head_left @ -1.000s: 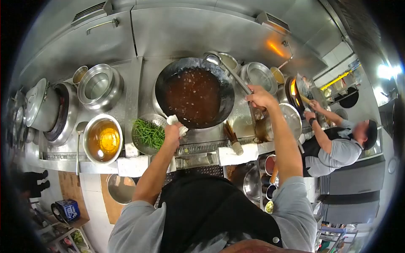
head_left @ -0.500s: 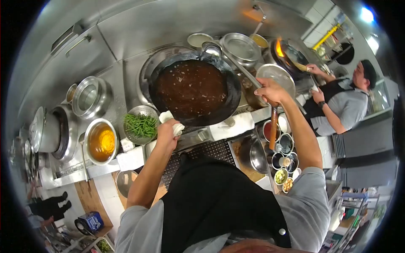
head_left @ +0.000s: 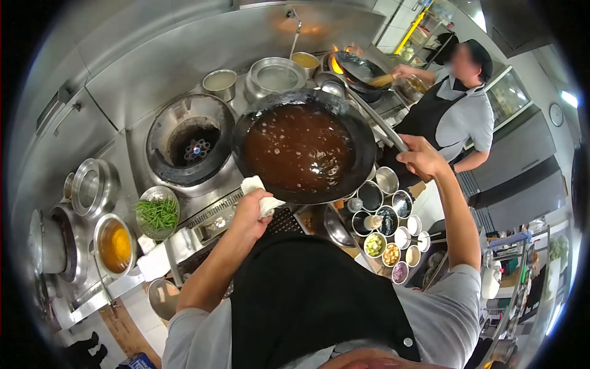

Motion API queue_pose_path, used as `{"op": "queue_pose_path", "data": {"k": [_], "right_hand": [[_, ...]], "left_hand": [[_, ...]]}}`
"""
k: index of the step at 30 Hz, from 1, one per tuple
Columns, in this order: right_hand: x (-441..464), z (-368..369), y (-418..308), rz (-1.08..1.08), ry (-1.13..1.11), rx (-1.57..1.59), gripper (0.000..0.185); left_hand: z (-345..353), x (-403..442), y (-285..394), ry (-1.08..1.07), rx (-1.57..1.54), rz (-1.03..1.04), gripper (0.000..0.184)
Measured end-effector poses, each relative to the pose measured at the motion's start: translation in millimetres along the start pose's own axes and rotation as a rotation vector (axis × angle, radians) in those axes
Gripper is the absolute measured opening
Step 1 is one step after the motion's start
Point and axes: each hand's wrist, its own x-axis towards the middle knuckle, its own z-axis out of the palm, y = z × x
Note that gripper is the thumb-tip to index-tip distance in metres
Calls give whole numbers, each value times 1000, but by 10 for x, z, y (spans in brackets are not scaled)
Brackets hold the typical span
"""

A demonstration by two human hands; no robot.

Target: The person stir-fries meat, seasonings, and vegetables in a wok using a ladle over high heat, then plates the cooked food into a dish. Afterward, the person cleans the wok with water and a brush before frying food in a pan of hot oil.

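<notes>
My left hand is closed on a folded white cloth, pressed against the near rim of a large black wok. Dark brown liquid with small bubbles fills much of the wok. My right hand grips the long metal handle of a ladle, whose head meets the wok's far right rim. Whether the head is hooked on an ear there, I cannot tell. The wok is off to the right of the uncovered burner, where a small blue flame shows.
A strainer of green beans and a bowl of orange oil stand on the left. Several seasoning cups sit below the wok's right side. At the right, a co-worker works over a flaming wok.
The wok has moved right, off its burner, carried between the cloth in my left hand and the ladle in my right. The burner is now exposed. My view has shifted right too.
</notes>
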Motion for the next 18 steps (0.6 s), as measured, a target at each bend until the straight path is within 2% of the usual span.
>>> {"op": "queue_pose_path", "data": {"k": [2,5,6,10,15,17,18], "right_hand": [[-196,-149,130,16,48,-6,55],[-460,-287,282,65,104,-3,55],[-516,-345,368,79,101,-12,55],[-744,-443,545,132,165,15,53],[-829,-528,849,143,159,80,49],[-842,-520,941,190,242,98,39],[-847,-534,930,196,239,106,45]], "left_hand": [[182,59,-86,-72,25,-41,12],[413,148,-203,-104,33,-127,11],[485,180,-242,-102,63,-149,5],[727,306,-332,-113,138,-206,12],[1026,256,-313,-105,162,-252,5],[1114,278,-298,-97,162,-274,11],[1157,287,-296,-105,164,-288,11]]}}
